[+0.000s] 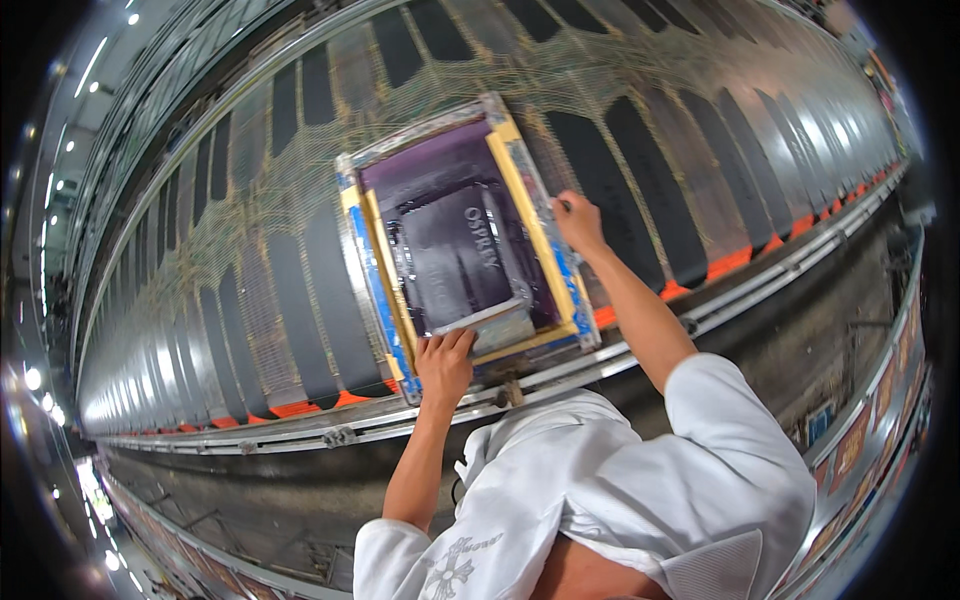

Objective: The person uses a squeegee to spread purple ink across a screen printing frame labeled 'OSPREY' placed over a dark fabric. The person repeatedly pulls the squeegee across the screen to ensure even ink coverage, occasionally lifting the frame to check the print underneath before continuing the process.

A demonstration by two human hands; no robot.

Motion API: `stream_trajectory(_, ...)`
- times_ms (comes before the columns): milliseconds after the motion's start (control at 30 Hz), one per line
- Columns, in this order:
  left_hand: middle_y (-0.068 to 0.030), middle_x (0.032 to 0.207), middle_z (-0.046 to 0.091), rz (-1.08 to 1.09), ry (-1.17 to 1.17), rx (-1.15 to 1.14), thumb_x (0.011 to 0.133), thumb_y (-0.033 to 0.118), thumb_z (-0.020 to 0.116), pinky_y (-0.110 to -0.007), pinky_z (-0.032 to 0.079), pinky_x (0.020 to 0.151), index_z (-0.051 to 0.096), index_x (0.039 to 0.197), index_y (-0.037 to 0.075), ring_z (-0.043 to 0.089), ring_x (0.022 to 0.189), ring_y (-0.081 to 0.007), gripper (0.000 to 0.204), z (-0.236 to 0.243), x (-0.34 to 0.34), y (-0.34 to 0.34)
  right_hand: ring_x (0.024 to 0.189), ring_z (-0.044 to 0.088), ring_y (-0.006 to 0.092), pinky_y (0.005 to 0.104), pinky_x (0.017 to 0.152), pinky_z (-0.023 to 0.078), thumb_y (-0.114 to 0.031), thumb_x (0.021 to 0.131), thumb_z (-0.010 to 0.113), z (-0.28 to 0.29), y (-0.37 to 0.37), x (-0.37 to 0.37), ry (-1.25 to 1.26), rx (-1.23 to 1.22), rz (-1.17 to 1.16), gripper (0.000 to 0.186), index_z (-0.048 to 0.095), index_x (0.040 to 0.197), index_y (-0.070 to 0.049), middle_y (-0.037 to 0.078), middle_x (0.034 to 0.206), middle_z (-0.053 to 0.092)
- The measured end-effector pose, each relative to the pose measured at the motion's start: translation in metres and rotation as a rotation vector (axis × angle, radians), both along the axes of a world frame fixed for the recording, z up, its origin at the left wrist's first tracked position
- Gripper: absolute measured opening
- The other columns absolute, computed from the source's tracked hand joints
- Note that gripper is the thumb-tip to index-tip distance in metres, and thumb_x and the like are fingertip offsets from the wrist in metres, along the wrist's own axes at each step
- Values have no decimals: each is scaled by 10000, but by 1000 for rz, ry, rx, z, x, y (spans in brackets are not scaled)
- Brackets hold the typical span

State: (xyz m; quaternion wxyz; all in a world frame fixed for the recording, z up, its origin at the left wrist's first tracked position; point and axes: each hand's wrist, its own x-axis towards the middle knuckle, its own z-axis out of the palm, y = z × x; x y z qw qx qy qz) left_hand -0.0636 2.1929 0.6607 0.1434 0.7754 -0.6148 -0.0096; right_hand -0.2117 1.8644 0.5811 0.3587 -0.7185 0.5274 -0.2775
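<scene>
A rectangular screen printing frame (526,180) lies on the long table, its edges wrapped in yellow and blue tape. Dark purple ink (440,155) covers its mesh, and raised-looking lettering shows in the middle. Along the near inner side rests a squeegee (500,332), slightly slanted. My left hand (446,362) is closed over the squeegee's left end, next to the frame's near-left corner. At the frame's right outer edge, my right hand (580,222) is closed with curled fingers; its fingertips meet the edge, partly hidden.
Long dark fabric panels (590,165) lie in rows on the table, with yellowish netting pattern (300,150) between them. Orange strips (728,263) show at their near ends. A metal rail (790,268) runs along the table's near edge. Another long table (858,425) stands at the lower right.
</scene>
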Motion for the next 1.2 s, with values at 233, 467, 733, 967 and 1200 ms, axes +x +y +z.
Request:
stream_trajectory(233, -34, 998, 764, 30, -75, -66, 697, 52, 783, -420, 490, 790, 773, 1004, 144, 698, 868, -288, 321, -3, 131, -130, 1042, 673, 393, 483, 893, 536, -418, 924, 720, 54, -18, 18, 329, -17, 358, 364, 717, 1050, -76, 165, 1044, 731)
stream_trajectory(467, -101, 830, 738, -29, 76, 73, 732, 226, 847, -455, 547, 710, 785, 925, 118, 708, 774, -347, 229, 36, 179, -196, 1063, 665, 365, 481, 865, 543, -374, 842, 801, 124, -41, 131, 216, -147, 933, 404, 721, 1078, -56, 169, 1096, 717)
stream_trajectory(733, -104, 797, 737, 15, 77, 71, 734, 284, 865, -453, 559, 696, 789, 999, 113, 719, 763, -336, 325, 15, 178, -185, 892, 712, 410, 490, 819, 570, -214, 729, 826, 95, -24, 166, 413, -197, 946, 234, 747, 859, -36, 216, 876, 729)
stream_trajectory(967, -65, 852, 732, -26, 141, 49, 624, 98, 796, -405, 485, 715, 778, 934, 142, 692, 771, -275, 314, 2, 43, -29, 872, 665, 326, 460, 831, 506, -99, 663, 782, 64, 126, 24, 339, -338, 1046, 225, 689, 865, -65, 120, 828, 688)
stream_trajectory(1200, -78, 864, 735, -63, 70, 56, 714, 147, 810, -412, 499, 755, 778, 943, 138, 696, 797, -286, 231, 12, 90, -77, 860, 690, 367, 480, 822, 521, -114, 688, 783, 81, 82, 62, 313, -357, 1005, 185, 711, 845, -49, 160, 805, 699)
